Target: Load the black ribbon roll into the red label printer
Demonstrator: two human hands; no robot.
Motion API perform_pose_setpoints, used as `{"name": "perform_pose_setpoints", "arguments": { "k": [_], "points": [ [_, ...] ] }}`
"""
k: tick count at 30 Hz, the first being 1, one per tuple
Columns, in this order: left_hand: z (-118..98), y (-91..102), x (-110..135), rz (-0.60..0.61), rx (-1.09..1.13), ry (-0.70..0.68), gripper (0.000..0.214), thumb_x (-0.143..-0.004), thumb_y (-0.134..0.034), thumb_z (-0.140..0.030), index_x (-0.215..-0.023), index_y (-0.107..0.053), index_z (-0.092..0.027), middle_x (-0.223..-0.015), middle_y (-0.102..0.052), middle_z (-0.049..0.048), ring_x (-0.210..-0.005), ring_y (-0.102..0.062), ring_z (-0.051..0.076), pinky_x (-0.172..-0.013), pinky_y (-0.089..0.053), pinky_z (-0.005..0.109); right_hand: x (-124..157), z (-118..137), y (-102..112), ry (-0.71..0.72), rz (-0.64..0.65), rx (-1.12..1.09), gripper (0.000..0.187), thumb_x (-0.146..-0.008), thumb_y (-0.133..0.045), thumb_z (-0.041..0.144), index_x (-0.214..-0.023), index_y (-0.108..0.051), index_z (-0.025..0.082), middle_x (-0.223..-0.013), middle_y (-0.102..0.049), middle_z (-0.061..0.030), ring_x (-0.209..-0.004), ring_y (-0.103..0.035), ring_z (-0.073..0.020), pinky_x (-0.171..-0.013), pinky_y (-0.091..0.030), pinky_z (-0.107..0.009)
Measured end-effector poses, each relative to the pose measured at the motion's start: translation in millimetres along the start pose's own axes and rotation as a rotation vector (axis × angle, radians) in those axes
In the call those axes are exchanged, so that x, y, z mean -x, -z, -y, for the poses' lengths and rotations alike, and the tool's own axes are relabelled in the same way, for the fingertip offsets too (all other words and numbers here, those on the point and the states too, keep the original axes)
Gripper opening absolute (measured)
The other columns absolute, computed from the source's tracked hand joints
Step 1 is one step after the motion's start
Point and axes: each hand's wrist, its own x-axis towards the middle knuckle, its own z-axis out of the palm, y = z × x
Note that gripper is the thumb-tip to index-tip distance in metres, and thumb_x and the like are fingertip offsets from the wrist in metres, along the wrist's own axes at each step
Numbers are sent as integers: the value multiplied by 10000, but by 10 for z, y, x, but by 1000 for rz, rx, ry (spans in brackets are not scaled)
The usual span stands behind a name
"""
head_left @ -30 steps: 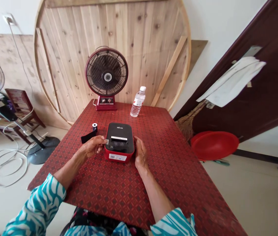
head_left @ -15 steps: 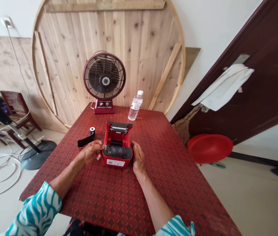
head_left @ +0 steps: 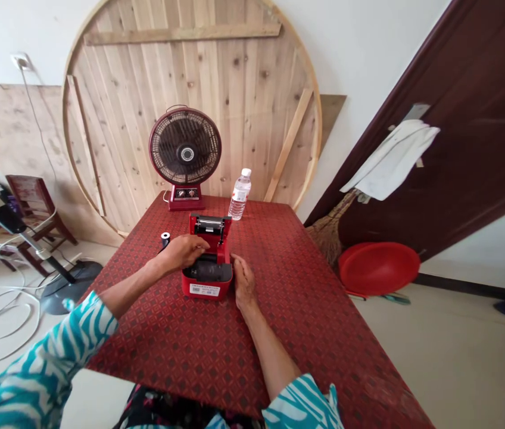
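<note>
A red label printer (head_left: 230, 255) stands on the table with its lid raised at the back, a white sticker on its front and a black roll area inside. Over its left part reaches my left hand (head_left: 181, 251), fingers bent and pressed together above the open interior; whatever they pinch, if anything, is hidden. My right hand (head_left: 245, 283) grips the printer's right side. Behind my left forearm, a small black ribbon roll (head_left: 165, 238) with a white core is partly covered by the hand.
A red patterned table (head_left: 181, 351) carries everything. At its far end stand a dark red fan (head_left: 186, 155) and a water bottle (head_left: 239, 195). A floor fan with cables is on the left; a red basin (head_left: 377, 268) and a broom (head_left: 328, 232) are on the right.
My left hand has moved from the printer's left front edge up and over its open interior, now covering the ribbon strip. My right hand stays at the right side. The view has shifted slightly.
</note>
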Motion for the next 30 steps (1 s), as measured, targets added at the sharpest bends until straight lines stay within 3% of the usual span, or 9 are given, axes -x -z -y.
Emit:
{"name": "perform_pose_setpoints", "arguments": {
  "k": [2, 5, 12, 14, 18, 23, 26, 30],
  "points": [
    [-39, -74, -193, 191, -244, -30, 256, -796, -490, -152, -952, -683, -211, -1025, -702, 58, -972, -632, 202, -843, -457, 288, -10, -31, 4, 20, -7, 17, 368, -777, -519, 477, -950, -685, 197, -985, -716, -73, -965, -617, -226, -858, -441, -359],
    [-74, -154, -404, 390, -469, 44, 301, -789, -506, -168, -1029, -679, -227, -1060, -696, 82, -972, -639, 237, -781, -469, 296, -16, -65, 11, 45, 4, 27, 354, -782, -508, 463, -941, -687, 203, -966, -718, -64, -952, -621, -220, -853, -446, -354],
    [-21, -96, -537, 587, -473, -48, 297, -747, -515, -143, -969, -697, -219, -948, -720, 48, -842, -645, 192, -647, -433, 224, -27, -83, 19, 50, 5, 41, 329, -785, -499, 431, -940, -685, 209, -992, -713, -60, -953, -626, -211, -879, -446, -361],
    [34, -104, -527, 570, -449, -78, 297, -733, -531, -133, -964, -694, -223, -962, -716, 36, -856, -638, 184, -665, -430, 215, -36, -91, 23, 50, 12, 46, 329, -780, -503, 433, -937, -687, 209, -1006, -710, -62, -963, -623, -213, -893, -442, -366],
    [124, -130, -464, 425, -387, -72, 334, -738, -574, -163, -1056, -652, -227, -1074, -685, 37, -965, -619, 199, -766, -444, 232, -50, -117, 37, 44, 20, 53, 346, -781, -499, 438, -951, -687, 203, -1010, -710, -66, -974, -619, -218, -911, -433, -374],
    [89, -92, -328, 254, -311, -149, 356, -743, -593, -140, -1094, -620, -196, -1110, -647, 66, -1023, -595, 217, -867, -444, 281, -51, -139, 56, 42, 16, 86, 360, -773, -505, 450, -954, -691, 200, -1038, -705, -69, -1008, -608, -225, -938, -418, -387],
    [27, -8, -205, 177, -228, -199, 343, -771, -573, -128, -1111, -607, -158, -1100, -633, 96, -1028, -586, 224, -890, -444, 317, -41, -139, 72, 32, 24, 97, 382, -775, -505, 455, -978, -684, 186, -1058, -698, -83, -1018, -606, -230, -944, -416, -394],
    [32, 215, 33, 71, 19, -287, 311, -832, -538, -179, -1137, -596, -191, -1085, -630, 71, -1005, -583, 186, -895, -444, 316, -36, -152, 107, -5, 38, 110, 400, -776, -518, 472, -1004, -676, 184, -1082, -688, -92, -1029, -602, -242, -941, -419, -405]
  ]
}}
